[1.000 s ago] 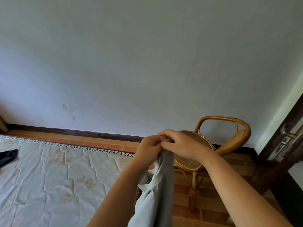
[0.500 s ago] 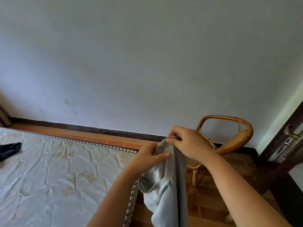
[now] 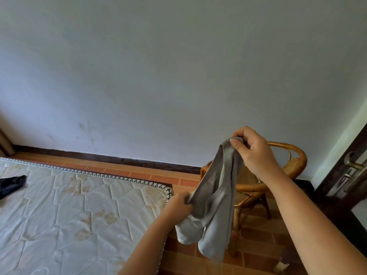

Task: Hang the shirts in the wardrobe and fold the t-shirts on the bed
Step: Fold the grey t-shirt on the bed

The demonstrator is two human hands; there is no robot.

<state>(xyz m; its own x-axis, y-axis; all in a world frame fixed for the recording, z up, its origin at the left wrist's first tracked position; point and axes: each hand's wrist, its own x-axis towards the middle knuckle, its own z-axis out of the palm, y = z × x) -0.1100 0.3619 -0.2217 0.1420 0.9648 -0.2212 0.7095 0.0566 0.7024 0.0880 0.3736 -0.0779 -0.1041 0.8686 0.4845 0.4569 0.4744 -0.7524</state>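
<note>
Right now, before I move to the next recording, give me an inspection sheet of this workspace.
Surface: quilted bed mattress with a floral pattern.
Job's things: grey garment held up beside the bed, hanging bunched; dark garment lying on the mattress at the left edge of view.
Clutter: nothing seen.
Hands: right hand pinches the grey garment's top; left hand grips it lower down.
Cables: nothing seen.
Surroundings: rattan chair behind the garment, tiled floor, plain wall, door with metal handle at right.
</note>
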